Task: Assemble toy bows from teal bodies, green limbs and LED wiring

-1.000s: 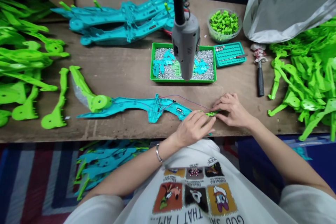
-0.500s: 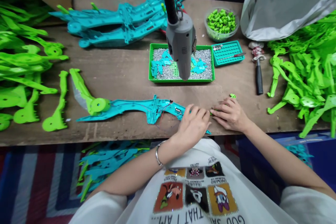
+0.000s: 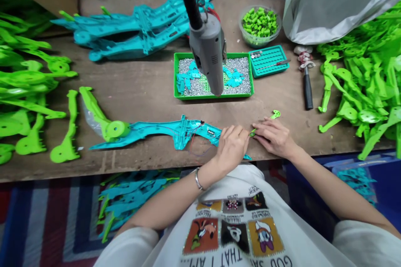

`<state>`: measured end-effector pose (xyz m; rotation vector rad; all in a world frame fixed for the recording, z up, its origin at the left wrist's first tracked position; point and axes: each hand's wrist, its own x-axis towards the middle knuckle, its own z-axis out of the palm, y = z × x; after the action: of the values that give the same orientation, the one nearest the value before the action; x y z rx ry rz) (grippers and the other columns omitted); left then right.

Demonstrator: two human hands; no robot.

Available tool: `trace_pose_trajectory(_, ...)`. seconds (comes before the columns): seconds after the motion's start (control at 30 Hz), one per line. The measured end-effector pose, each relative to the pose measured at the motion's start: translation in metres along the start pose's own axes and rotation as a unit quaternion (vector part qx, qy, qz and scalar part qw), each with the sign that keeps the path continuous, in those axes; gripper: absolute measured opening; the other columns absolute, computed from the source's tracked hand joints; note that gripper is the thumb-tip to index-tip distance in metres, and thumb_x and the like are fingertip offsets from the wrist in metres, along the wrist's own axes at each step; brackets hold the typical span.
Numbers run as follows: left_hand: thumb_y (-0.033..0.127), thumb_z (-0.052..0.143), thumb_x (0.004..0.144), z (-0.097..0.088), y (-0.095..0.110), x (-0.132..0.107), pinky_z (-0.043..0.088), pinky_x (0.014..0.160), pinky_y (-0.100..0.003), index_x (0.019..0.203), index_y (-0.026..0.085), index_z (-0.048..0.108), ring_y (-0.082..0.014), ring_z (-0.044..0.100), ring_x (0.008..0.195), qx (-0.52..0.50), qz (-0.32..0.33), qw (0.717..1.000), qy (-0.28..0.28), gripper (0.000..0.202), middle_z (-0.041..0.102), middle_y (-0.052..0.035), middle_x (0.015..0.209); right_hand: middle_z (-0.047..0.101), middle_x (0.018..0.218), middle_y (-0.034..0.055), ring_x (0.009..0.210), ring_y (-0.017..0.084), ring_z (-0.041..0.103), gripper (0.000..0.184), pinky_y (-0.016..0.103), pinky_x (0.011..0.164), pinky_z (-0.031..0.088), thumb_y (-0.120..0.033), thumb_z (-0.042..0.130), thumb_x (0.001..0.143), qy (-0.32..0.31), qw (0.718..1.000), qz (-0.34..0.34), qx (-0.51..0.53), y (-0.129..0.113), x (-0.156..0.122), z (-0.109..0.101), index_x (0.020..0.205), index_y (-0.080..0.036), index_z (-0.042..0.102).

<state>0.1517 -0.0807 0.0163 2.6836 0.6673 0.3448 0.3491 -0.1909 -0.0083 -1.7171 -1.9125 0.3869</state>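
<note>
A turquoise toy bow shell [image 3: 156,128] lies lengthwise along the near edge of the table, with thin wires and metal contacts showing inside it. My left hand [image 3: 232,148] is closed over its right end, fingers curled, covering most of that end. My right hand [image 3: 274,137] is closed on a lime-green bow limb [image 3: 275,114], whose hooked tip sticks out beyond the fingers. The limb's other end meets my left fingertips; the joint itself is hidden. At the shell's left end a matching green limb [image 3: 117,130] is fitted by its round hub.
A grey electric screwdriver [image 3: 208,58] hangs over a green tray [image 3: 214,96] of screws and turquoise pieces. Behind are a tub of green caps [image 3: 260,25] and a teal tray [image 3: 269,60]. A black-handled hammer [image 3: 308,91] lies right. Green limbs [image 3: 347,112] pile up on both sides.
The green limb in my right hand shows more of its length and hooked tip. My hands stay close together at the shell's right end. The whole view has shifted slightly.
</note>
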Motion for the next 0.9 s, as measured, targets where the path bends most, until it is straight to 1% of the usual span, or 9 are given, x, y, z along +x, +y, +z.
trace_pose_trajectory(0.1, 0.017, 0.051, 0.101, 0.006, 0.002, -0.002, 0.047, 0.094, -0.040, 0.087, 0.019, 0.068, -0.0194, 0.062, 0.085, 0.017, 0.030, 0.999, 0.037, 0.021, 0.067, -0.0046, 0.083, 0.072, 0.130, 0.0017, 0.109, 0.026, 0.072, 0.023, 0.060, 0.116, 0.047, -0.022, 0.063, 0.093, 0.000, 1.000, -0.006, -0.023, -0.002, 0.001, 0.000, 0.111, -0.031, 0.075)
trace_pose_trajectory(0.2, 0.015, 0.052, 0.100, 0.010, 0.001, -0.008, 0.045, 0.104, -0.045, 0.101, 0.018, 0.071, -0.0197, 0.064, 0.087, 0.069, 0.079, 0.993, 0.050, 0.019, 0.071, -0.0054, 0.091, 0.073, 0.129, 0.0022, 0.108, 0.025, 0.072, 0.023, 0.058, 0.115, 0.049, -0.021, 0.061, 0.094, 0.010, 0.999, -0.009, -0.030, -0.003, 0.002, 0.000, 0.110, -0.030, 0.076)
trace_pose_trajectory(0.3, 0.014, 0.052, 0.099, 0.010, -0.003, -0.014, 0.047, 0.104, -0.046, 0.119, 0.013, 0.068, -0.0232, 0.066, 0.099, 0.105, 0.129, 0.986, 0.021, 0.026, 0.072, -0.0111, 0.112, 0.073, 0.130, 0.0032, 0.113, 0.024, 0.071, 0.024, 0.056, 0.114, 0.050, -0.021, 0.060, 0.095, 0.009, 1.000, 0.002, -0.012, -0.005, 0.001, 0.000, 0.112, -0.031, 0.075)
trace_pose_trajectory(0.43, 0.013, 0.048, 0.100, 0.007, -0.007, -0.019, 0.047, 0.108, -0.046, 0.131, 0.009, 0.062, -0.0258, 0.063, 0.117, 0.117, 0.158, 0.980, -0.025, 0.034, 0.067, -0.0158, 0.132, 0.070, 0.134, 0.0073, 0.120, 0.026, 0.067, 0.031, 0.053, 0.108, 0.052, -0.023, 0.062, 0.095, 0.041, 0.999, 0.021, 0.002, -0.011, -0.010, 0.002, 0.124, -0.030, 0.069)
trace_pose_trajectory(0.5, 0.013, 0.045, 0.101, 0.005, -0.006, -0.020, 0.046, 0.110, -0.047, 0.134, 0.008, 0.060, -0.0268, 0.062, 0.121, 0.130, 0.157, 0.978, -0.049, 0.037, 0.065, -0.0165, 0.136, 0.075, 0.121, 0.0094, 0.109, 0.027, 0.069, 0.030, 0.049, 0.096, 0.054, -0.024, 0.063, 0.095, 0.057, 0.997, 0.043, -0.022, -0.015, -0.016, 0.004, 0.124, -0.027, 0.068)
trace_pose_trajectory(0.6, 0.012, 0.042, 0.101, 0.002, -0.005, -0.020, 0.045, 0.112, -0.048, 0.136, 0.007, 0.059, -0.0280, 0.061, 0.125, 0.144, 0.164, 0.973, -0.077, 0.040, 0.063, -0.0180, 0.138, 0.077, 0.097, 0.0079, 0.088, 0.024, 0.068, 0.016, 0.043, 0.083, 0.050, -0.024, 0.062, 0.096, 0.061, 0.995, 0.067, -0.048, -0.021, -0.019, 0.005, 0.110, -0.024, 0.070)
trace_pose_trajectory(0.7, 0.013, 0.041, 0.101, 0.000, -0.004, -0.019, 0.044, 0.114, -0.049, 0.139, 0.005, 0.056, -0.0286, 0.060, 0.128, 0.151, 0.168, 0.970, -0.092, 0.042, 0.062, -0.0201, 0.140, 0.075, 0.093, 0.0062, 0.084, 0.021, 0.066, 0.009, 0.039, 0.080, 0.046, -0.025, 0.061, 0.097, 0.073, 0.992, 0.091, -0.042, -0.023, -0.014, 0.004, 0.100, -0.022, 0.069)
trace_pose_trajectory(0.8, 0.013, 0.038, 0.102, -0.001, -0.003, -0.018, 0.043, 0.114, -0.048, 0.142, 0.005, 0.053, -0.0279, 0.059, 0.128, 0.171, 0.174, 0.964, -0.106, 0.044, 0.060, -0.0201, 0.141, 0.074, 0.091, 0.0052, 0.085, 0.020, 0.067, 0.010, 0.036, 0.079, 0.045, -0.026, 0.059, 0.098, 0.083, 0.990, 0.108, -0.038, -0.023, -0.005, 0.002, 0.098, -0.021, 0.068)
trace_pose_trajectory(0.9, 0.013, 0.036, 0.102, -0.004, -0.003, -0.015, 0.044, 0.113, -0.046, 0.140, 0.007, 0.054, -0.0264, 0.061, 0.123, 0.186, 0.184, 0.959, -0.114, 0.042, 0.061, -0.0178, 0.139, 0.073, 0.088, 0.0052, 0.081, 0.019, 0.066, 0.012, 0.034, 0.076, 0.044, -0.026, 0.057, 0.099, 0.068, 0.989, 0.122, -0.051, -0.023, 0.002, 0.001, 0.095, -0.020, 0.067)
